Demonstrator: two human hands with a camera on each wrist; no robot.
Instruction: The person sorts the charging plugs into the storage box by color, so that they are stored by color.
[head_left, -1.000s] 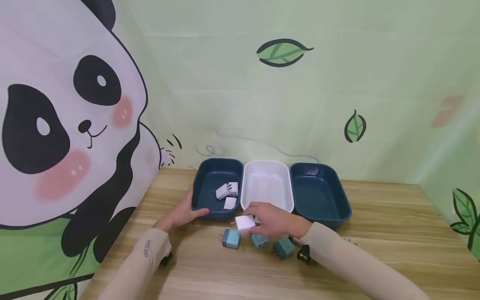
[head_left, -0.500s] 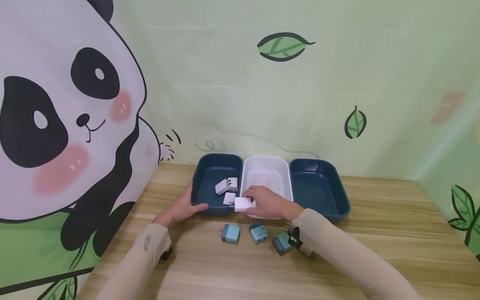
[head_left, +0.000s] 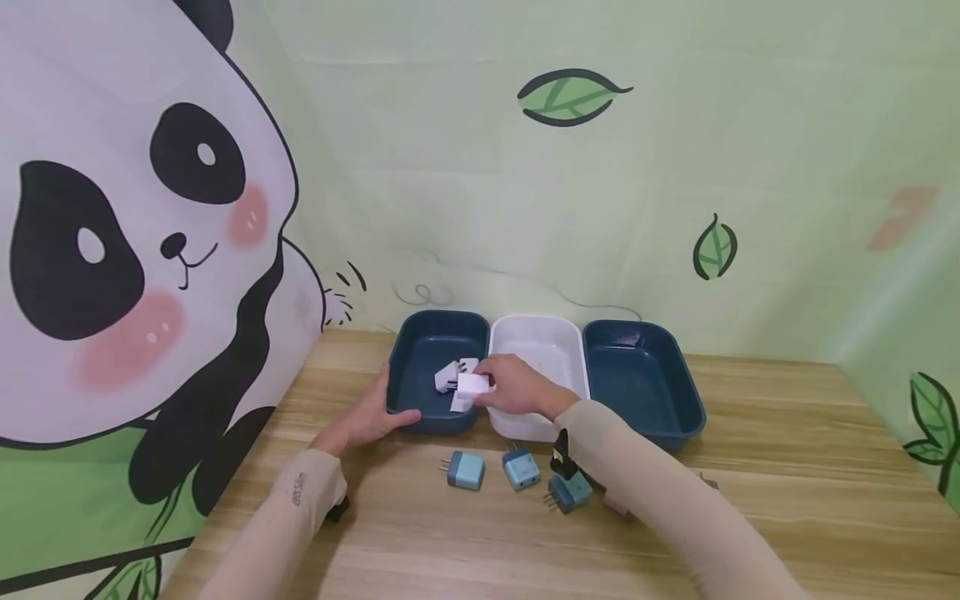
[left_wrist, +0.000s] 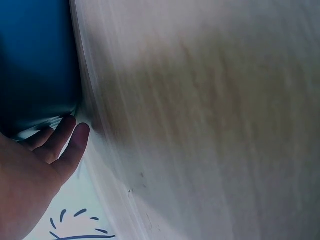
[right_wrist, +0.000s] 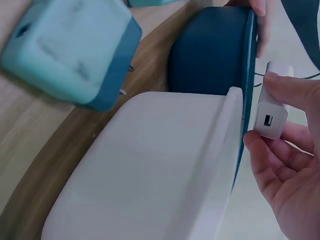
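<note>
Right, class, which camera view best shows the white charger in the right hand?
The right wrist view: the white charger is large there, its slotted end plainly visible, pinched by the right hand. The head view shows it small, prongs towards the picture's left; the left wrist view doesn't show it.

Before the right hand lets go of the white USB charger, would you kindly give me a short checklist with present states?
1. Grip: ok; the right hand pinches the white USB charger.
2. Tray steadied: ok; the left hand rests against the left navy tray.
3. Aim: ok; the charger appears over that tray in the head view.
4. Clear landing spot: not ok; other white chargers lie close by.
5. Prongs free of those chargers: cannot tell.
6. Blue chargers out of the way: ok; all three lie on the table.
</note>
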